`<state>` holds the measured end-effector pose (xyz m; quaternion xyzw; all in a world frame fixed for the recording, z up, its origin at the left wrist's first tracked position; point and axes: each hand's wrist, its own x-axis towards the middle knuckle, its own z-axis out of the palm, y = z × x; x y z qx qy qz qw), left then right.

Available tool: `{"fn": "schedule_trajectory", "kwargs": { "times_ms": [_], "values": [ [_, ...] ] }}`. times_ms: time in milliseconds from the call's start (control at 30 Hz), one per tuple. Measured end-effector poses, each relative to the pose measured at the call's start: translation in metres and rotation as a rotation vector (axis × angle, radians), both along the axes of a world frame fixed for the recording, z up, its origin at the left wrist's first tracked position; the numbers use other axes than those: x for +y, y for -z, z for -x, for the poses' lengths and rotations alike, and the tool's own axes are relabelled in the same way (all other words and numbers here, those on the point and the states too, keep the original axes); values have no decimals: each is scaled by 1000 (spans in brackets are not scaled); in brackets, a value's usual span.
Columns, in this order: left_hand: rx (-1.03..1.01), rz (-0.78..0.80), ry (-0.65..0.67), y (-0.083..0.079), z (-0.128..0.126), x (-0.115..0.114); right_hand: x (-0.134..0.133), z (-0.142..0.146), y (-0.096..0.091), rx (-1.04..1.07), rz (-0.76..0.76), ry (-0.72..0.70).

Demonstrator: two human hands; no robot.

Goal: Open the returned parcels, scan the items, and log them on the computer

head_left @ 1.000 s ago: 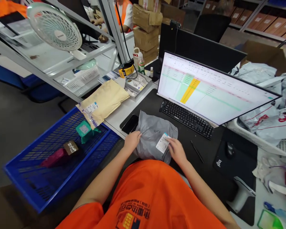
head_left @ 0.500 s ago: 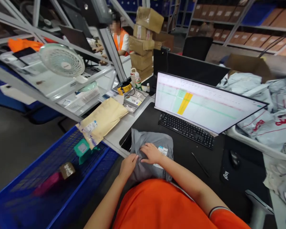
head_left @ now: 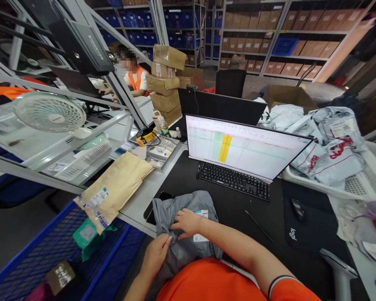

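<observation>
A grey plastic mailing bag (head_left: pixel 203 202) with a white shipping label (head_left: pixel 201 238) lies at the desk's front edge, against my body. My left hand (head_left: pixel 157 253) is closed, pinching the bag's left edge between thumb and fingers. Just to its right, my right hand (head_left: pixel 187 223) rests on top of the bag, its fingers bent and pressing into the creased plastic near the left hand. What is inside the bag is hidden. A phone (head_left: pixel 166 195) is partly covered by the bag's left corner.
A yellow padded envelope (head_left: pixel 122 179) overhangs the desk's left edge above a blue crate (head_left: pixel 111 259) of small parcels. Ahead stand a monitor (head_left: pixel 238 146) and keyboard (head_left: pixel 235 180). To the right are a mouse (head_left: pixel 297 209), a scanner (head_left: pixel 340 271) and a white basket (head_left: pixel 366 184) of mailers.
The camera view has turned to the right and up. My left hand has taken a pinch on the bag's edge, which is now more bunched. My right hand stays on the bag.
</observation>
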<state>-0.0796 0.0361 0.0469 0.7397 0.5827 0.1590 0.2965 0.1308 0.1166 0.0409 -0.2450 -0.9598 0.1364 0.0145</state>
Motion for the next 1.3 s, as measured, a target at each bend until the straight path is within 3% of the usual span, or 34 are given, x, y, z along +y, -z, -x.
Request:
{"fn": "schedule_trajectory", "kwargs": {
  "times_ms": [167, 300, 433, 500, 600, 700, 800, 900, 1033, 1200, 1300],
  "values": [
    [8, 9, 22, -10, 4, -10, -7, -8, -7, 16, -2, -64],
    [76, 74, 127, -16, 14, -26, -37, -27, -15, 60, 24, -156],
    [86, 91, 101, -22, 16, -23, -68, -38, -14, 54, 103, -24],
    [94, 15, 67, -32, 9, -12, -76, -38, -10, 12, 162, 40],
    [229, -30, 122, -51, -12, 4, -79, -35, -6, -53, 219, 40],
    [533, 142, 59, -62, -35, 9, -80, -32, -7, -109, 240, 29],
    [713, 322, 21, -54, -53, 5, -82, -28, -11, -145, 255, 25],
    [745, 313, 56, -39, -64, 0, -80, -22, -16, -217, 299, 45],
    [730, 205, 13, -39, -62, 3, -72, -19, -36, -280, 303, 136],
    [615, 99, -93, -65, -36, 19, -66, -32, -82, -174, 178, 212],
    [548, 41, -139, -73, -25, 29, -71, -46, -100, -133, 106, 279]
  ]
}}
